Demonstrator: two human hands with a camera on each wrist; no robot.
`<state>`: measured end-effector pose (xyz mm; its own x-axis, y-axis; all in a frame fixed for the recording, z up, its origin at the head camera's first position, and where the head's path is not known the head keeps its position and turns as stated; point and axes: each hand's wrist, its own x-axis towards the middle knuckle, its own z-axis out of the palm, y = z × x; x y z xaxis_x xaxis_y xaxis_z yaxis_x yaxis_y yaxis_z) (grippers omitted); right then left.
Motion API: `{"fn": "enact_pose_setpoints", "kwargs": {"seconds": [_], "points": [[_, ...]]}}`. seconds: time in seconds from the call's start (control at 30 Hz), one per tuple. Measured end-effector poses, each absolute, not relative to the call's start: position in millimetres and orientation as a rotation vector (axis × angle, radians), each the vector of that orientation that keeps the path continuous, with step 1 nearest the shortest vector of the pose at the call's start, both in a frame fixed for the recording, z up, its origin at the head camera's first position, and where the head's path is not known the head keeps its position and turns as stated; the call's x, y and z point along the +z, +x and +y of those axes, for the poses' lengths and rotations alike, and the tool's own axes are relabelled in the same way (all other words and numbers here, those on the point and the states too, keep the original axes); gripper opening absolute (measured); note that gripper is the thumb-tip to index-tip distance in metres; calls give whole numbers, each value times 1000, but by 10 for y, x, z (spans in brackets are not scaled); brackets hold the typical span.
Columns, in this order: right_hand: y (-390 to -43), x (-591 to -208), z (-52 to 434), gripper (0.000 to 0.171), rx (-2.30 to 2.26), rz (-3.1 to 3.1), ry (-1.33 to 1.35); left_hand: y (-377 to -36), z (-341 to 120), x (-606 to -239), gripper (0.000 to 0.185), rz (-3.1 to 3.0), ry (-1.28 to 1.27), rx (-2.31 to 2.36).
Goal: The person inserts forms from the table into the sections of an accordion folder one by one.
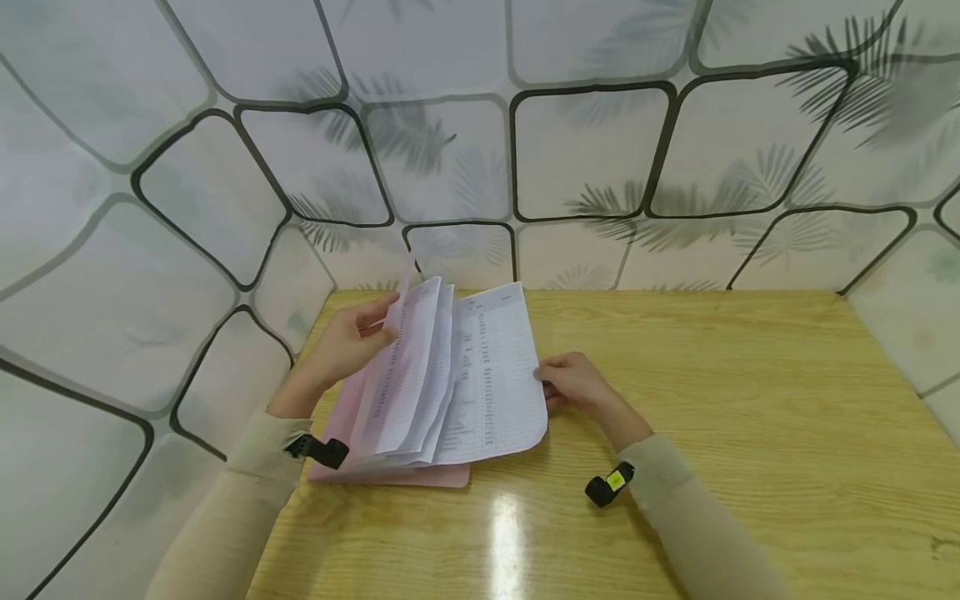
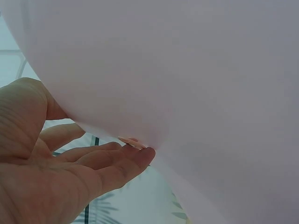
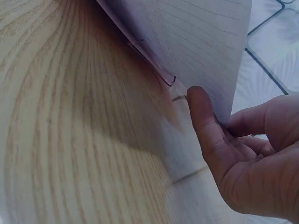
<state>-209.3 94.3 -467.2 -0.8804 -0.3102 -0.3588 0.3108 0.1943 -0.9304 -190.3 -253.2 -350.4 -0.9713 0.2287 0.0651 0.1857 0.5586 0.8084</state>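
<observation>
Head view: a pink folder (image 1: 390,473) of printed sheets (image 1: 491,375) lies open on the wooden table (image 1: 735,392) at the 9 o'clock side, near the tiled wall (image 1: 465,150); the left hand (image 1: 347,342) holds several sheets lifted upright at their 10 o'clock edge, fingers curled against them. Right hand (image 1: 573,385) pinches the 3 o'clock edge of the flat top sheet, thumb on the paper in the right wrist view, while the left wrist view shows relaxed fingertips (image 2: 140,156) touching the back of a raised sheet.
</observation>
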Motion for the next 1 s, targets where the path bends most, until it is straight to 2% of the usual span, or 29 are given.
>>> {"fn": "enact_pose_setpoints", "kwargs": {"seconds": [0.47,1.0], "points": [[-2098,-4721,814,38,-1684,1799,-108,-1900,-2529,-3496,57,2724,356,1435],[-2077,-4739,644,40,-1680,1777,-109,-1908,-2537,-3502,57,2725,349,1428]]}}
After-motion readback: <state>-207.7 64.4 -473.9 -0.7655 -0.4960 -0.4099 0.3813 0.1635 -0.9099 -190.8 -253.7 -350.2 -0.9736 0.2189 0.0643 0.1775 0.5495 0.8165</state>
